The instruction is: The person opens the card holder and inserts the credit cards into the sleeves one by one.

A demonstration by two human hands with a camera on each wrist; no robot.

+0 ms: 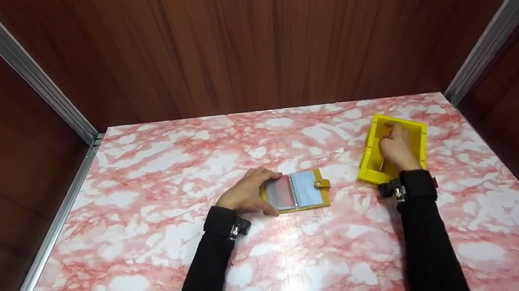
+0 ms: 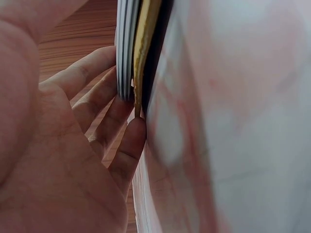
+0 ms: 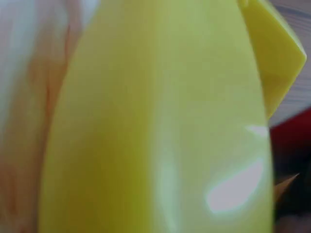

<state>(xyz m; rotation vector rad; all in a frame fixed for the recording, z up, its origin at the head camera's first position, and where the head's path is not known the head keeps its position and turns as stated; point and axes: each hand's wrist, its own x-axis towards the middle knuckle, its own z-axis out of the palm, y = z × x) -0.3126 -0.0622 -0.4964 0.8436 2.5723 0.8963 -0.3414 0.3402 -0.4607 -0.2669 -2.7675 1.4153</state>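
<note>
A yellow card holder [image 1: 326, 198] lies open on the table, with clear plastic sleeves [image 1: 307, 188] and a snap strap [image 1: 321, 184] on its right side. My left hand [image 1: 246, 189] grips its left part, thumb at the near edge and fingers at the far edge. Up close in the left wrist view, fingertips [image 2: 133, 128] meet the edge of the yellow cover [image 2: 146, 39] beside the stacked sleeves [image 2: 125, 48]. My right hand [image 1: 396, 147] reaches down inside a yellow plastic bin [image 1: 370, 158]. Its fingertips are partly hidden there, and I cannot tell whether they pinch anything.
The table [image 1: 157, 253] has a red-and-white marbled top. A brown wood-grain panel [image 1: 252, 45] stands along the back, with metal-edged side panels at left and right. The bin's yellow wall [image 3: 155, 116] fills most of the right wrist view.
</note>
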